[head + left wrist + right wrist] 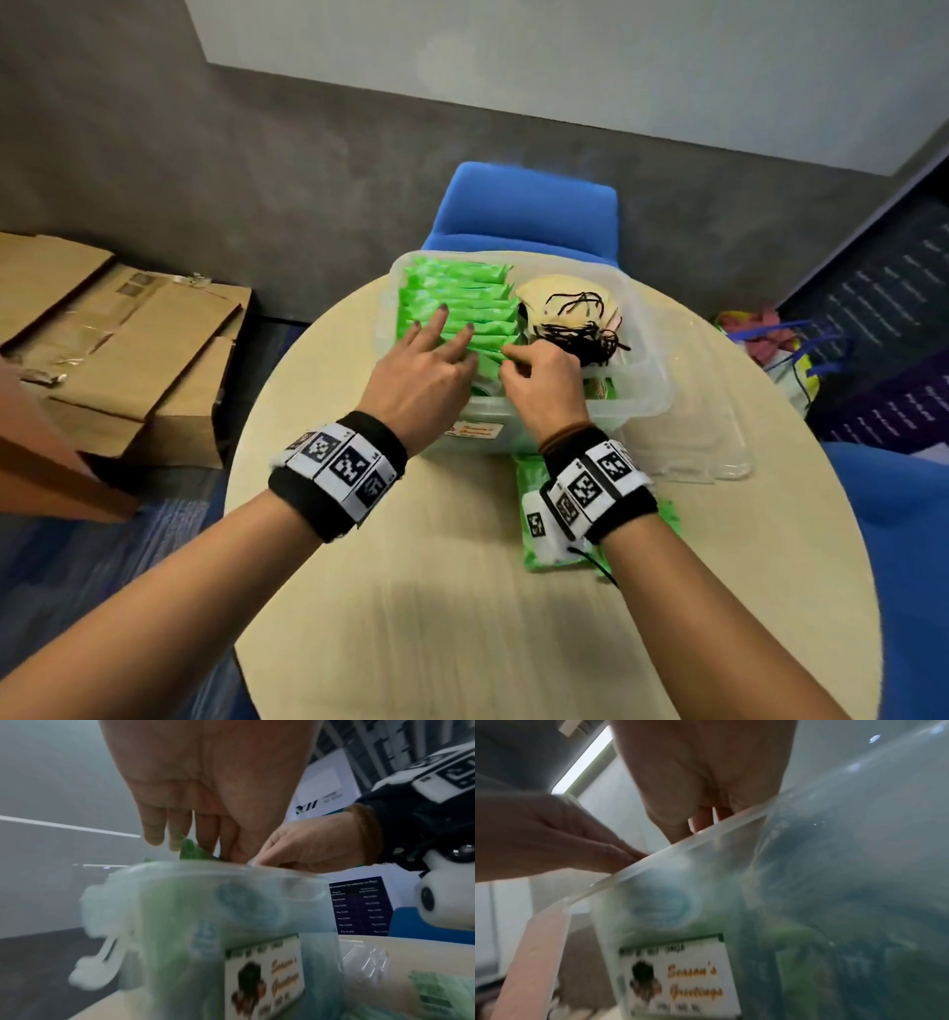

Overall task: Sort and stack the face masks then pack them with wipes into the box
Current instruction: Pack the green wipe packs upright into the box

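Left hand (421,383) flat on wipes (457,303), right hand (544,383) pinching

Green wipe packs (457,303); cream masks (560,298), black loops; blue chair (524,210).

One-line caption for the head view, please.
Both hands, left and right, tuck green wipes beside the masks in the clear box.

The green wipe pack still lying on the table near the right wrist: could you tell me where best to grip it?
Pinch the wipe pack by its near edge, coming from above on the person's side: it lies flat, partly under the right wrist, its far end against the box.
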